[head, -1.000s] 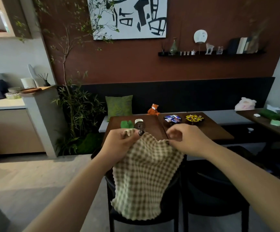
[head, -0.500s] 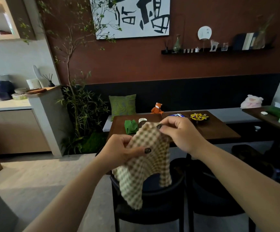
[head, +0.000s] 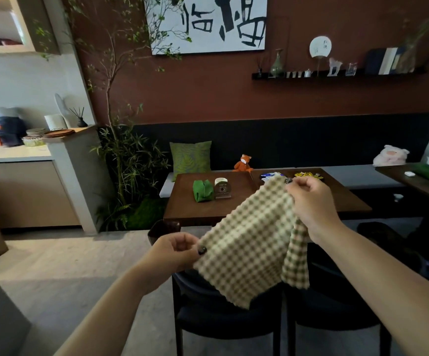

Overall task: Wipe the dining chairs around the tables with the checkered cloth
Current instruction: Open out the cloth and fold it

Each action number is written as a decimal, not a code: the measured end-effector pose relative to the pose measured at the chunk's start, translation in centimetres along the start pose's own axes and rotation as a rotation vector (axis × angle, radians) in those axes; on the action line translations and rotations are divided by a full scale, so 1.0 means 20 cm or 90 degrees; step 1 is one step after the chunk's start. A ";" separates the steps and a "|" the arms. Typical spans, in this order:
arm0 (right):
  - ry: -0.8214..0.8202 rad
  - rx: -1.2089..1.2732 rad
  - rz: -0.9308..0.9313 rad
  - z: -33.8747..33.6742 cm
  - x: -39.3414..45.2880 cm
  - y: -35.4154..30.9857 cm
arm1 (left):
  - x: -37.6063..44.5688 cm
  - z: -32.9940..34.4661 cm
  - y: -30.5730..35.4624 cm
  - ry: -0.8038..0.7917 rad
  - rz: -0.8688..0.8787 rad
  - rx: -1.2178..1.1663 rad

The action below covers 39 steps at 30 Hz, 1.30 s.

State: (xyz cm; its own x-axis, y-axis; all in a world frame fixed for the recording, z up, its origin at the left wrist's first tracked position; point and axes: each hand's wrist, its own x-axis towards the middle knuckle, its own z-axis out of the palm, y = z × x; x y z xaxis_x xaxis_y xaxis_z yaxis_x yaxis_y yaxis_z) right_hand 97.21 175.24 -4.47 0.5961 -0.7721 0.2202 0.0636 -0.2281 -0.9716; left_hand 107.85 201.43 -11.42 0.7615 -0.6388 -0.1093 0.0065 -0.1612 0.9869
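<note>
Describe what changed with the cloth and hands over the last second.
The left hand dropped low and left, the right hand rose right, pulling the green-and-cream checkered cloth from hanging to a slanted spread. Both keep pinching it; the black dining chairs stay unwiped.

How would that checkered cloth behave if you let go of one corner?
Probably floppy: the checkered cloth sags between the left hand and the right hand, and one edge folds over and hangs. It looks light, since a fingertip pinch at each corner holds it up. Its waffle-like surface probably grips rather than slips.
</note>
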 end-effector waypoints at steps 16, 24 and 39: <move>-0.207 -0.231 -0.366 -0.06 -0.23 -0.22 | -0.07 0.19 0.31 0.242 0.160 -0.212; -0.176 -0.019 -0.347 0.10 -0.43 -0.24 | -0.14 0.34 0.41 0.267 0.224 -0.140; -0.248 -0.137 -0.459 0.12 -0.44 -0.30 | -0.23 0.30 0.38 0.013 0.171 -0.254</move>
State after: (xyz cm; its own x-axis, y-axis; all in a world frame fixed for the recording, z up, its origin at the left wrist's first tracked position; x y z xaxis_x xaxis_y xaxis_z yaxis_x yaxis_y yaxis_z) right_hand 93.48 184.82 -0.84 0.7041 -0.1439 0.6954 0.4038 -0.7244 -0.5588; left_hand 100.49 198.69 -4.03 0.7829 -0.6028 0.1544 0.0532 0.3121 0.9486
